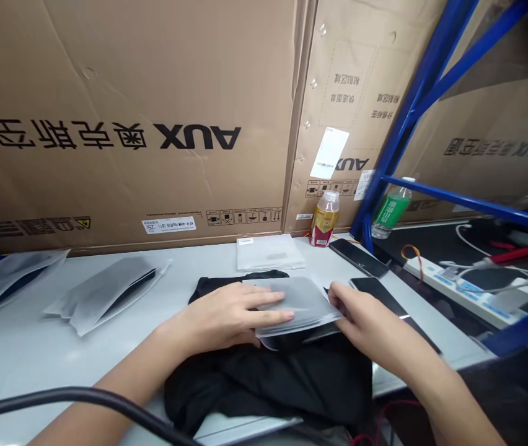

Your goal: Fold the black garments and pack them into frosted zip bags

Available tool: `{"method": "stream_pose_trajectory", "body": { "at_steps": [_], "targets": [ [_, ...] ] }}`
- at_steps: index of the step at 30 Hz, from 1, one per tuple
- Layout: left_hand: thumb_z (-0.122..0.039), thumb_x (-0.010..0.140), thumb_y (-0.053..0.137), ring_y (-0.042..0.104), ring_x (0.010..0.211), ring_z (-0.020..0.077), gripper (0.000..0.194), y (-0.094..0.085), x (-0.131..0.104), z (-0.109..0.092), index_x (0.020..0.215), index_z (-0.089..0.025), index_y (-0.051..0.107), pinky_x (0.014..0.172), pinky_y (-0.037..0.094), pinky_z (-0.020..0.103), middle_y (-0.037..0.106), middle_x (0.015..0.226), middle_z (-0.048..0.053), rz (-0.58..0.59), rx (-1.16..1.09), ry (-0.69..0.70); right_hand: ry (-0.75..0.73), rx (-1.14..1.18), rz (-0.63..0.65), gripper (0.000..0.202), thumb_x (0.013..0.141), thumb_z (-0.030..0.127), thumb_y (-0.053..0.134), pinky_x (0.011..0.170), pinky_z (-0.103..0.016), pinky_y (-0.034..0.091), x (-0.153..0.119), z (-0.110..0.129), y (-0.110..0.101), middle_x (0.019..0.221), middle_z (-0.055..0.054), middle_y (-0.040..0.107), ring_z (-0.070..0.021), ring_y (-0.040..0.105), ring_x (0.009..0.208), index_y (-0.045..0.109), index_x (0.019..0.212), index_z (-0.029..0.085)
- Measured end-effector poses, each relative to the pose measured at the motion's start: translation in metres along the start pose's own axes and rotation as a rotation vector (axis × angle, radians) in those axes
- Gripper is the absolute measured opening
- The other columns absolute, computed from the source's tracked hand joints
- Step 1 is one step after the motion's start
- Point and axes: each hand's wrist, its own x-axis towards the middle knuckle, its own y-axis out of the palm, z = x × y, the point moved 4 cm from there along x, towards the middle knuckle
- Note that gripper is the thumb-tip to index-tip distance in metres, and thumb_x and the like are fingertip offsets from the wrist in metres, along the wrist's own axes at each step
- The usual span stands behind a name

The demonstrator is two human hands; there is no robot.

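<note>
My left hand (233,313) lies across the left side of a small stack of frosted plastic sleeves (305,297), fingers on top and thumb at the near edge. My right hand (361,313) is closed on the stack's right edge, its fingertips pinched together. Dark material shows beneath the sleeves' near edge; what it is I cannot tell. A bunched black cloth (282,384) lies under both hands. Just behind the sleeves rests another flat frosted packet (268,253) with a small label.
Filled frosted sleeves (110,291) and another sleeve (8,282) lie left on the white table (54,359). Two dark phone-like slabs (359,257) sit right, near a drink bottle (324,220). Cartons (129,62), a blue frame (391,142) and a power strip (463,291) surround. A black cable (82,393) crosses the foreground.
</note>
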Motion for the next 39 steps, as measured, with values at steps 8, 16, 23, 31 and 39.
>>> {"method": "stream_pose_trajectory", "body": {
  "at_steps": [8, 16, 23, 31, 39],
  "targets": [
    [-0.013, 0.111, 0.047, 0.057, 0.144, 0.0242, 0.041, 0.011, -0.002, 0.003, 0.148, -0.023, 0.063, 0.122, 0.049, 0.039, 0.064, 0.151, 0.009, -0.085, -0.04, 0.047, -0.294, -0.006, -0.133, 0.071, 0.085, 0.026, 0.083, 0.109, -0.053, 0.049, -0.001, 0.041, 0.002, 0.153, -0.009, 0.056, -0.0375, 0.052, 0.14, 0.052, 0.148, 0.037],
    [-0.039, 0.107, 0.064, 0.05, 0.15, 0.024, 0.067, 0.016, -0.001, 0.004, 0.166, -0.02, 0.038, 0.127, 0.043, 0.038, 0.059, 0.156, 0.011, -0.183, -0.051, 0.079, -0.226, -0.206, -0.236, 0.028, 0.09, 0.021, 0.079, 0.082, -0.046, 0.05, 0.025, 0.066, 0.035, 0.107, -0.011, 0.069, -0.0332, 0.064, 0.096, 0.063, 0.113, 0.021],
    [-0.015, 0.107, 0.059, 0.053, 0.147, 0.0238, 0.04, 0.013, -0.001, 0.004, 0.146, -0.022, 0.065, 0.122, 0.05, 0.037, 0.064, 0.15, 0.01, -0.195, -0.255, 0.076, -0.379, -0.028, -0.11, 0.047, 0.09, 0.006, 0.069, 0.094, -0.04, 0.055, 0.012, 0.037, 0.027, 0.123, -0.007, 0.068, -0.027, 0.065, 0.112, 0.058, 0.131, 0.027],
    [-0.025, 0.099, 0.07, 0.072, 0.126, 0.0271, 0.019, -0.001, 0.001, 0.003, 0.114, -0.022, 0.081, 0.114, 0.056, 0.04, 0.08, 0.123, 0.009, -0.21, -0.534, -0.003, -0.446, 0.029, -0.02, 0.036, 0.093, 0.002, 0.051, 0.094, -0.04, 0.059, -0.009, 0.023, 0.004, 0.121, -0.007, 0.071, -0.0251, 0.067, 0.113, 0.07, 0.111, 0.026],
    [-0.052, 0.108, 0.053, 0.027, 0.161, 0.0356, 0.072, 0.025, 0.024, -0.004, 0.167, -0.016, 0.033, 0.131, 0.027, 0.06, 0.032, 0.172, 0.015, 0.041, -0.207, -0.342, -0.316, 0.052, -0.012, 0.048, 0.105, 0.029, 0.058, 0.122, -0.051, 0.045, 0.001, 0.055, -0.002, 0.16, -0.008, 0.056, -0.0309, 0.05, 0.149, 0.056, 0.153, 0.029]
  ]
}}
